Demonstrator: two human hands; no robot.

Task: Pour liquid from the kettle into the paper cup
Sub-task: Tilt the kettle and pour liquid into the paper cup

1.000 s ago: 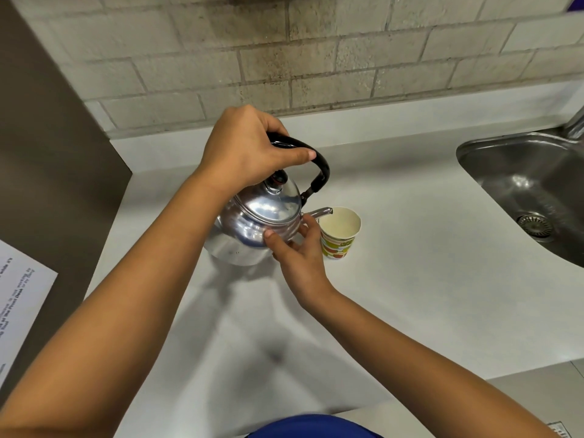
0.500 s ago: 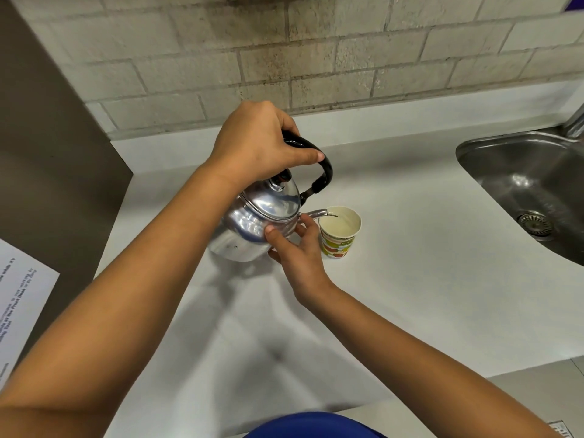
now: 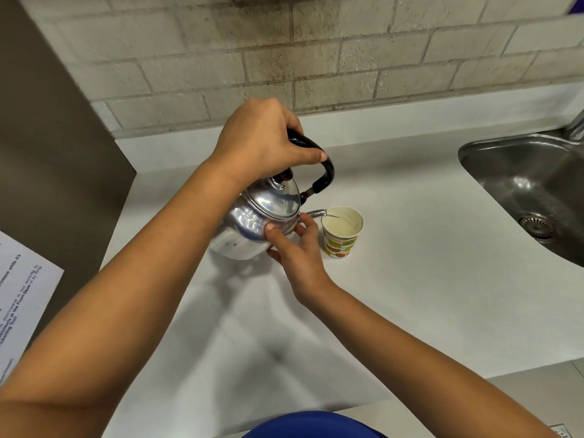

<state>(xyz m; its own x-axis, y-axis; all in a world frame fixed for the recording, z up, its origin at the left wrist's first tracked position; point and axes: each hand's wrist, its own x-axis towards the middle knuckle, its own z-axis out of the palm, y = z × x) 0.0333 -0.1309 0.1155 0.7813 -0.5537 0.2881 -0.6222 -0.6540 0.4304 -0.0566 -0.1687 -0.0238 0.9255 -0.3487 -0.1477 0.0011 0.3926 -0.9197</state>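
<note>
A shiny metal kettle (image 3: 252,222) with a black handle hangs tilted to the right above the white counter (image 3: 410,279). My left hand (image 3: 262,140) grips the handle from above. My right hand (image 3: 297,248) presses its fingers against the kettle's body just under the spout. The spout tip sits over the rim of a patterned paper cup (image 3: 341,238), which stands on the counter to the right of my right hand. A thin stream of clear liquid runs from the spout into the cup, and liquid shows inside it.
A steel sink (image 3: 531,191) is set into the counter at the right. A brick wall (image 3: 316,58) runs along the back. A brown panel (image 3: 47,153) with a printed sheet (image 3: 22,298) stands at the left.
The kettle has been lifted and tipped further to the right, and liquid now flows into the cup. Both hands keep their hold.
</note>
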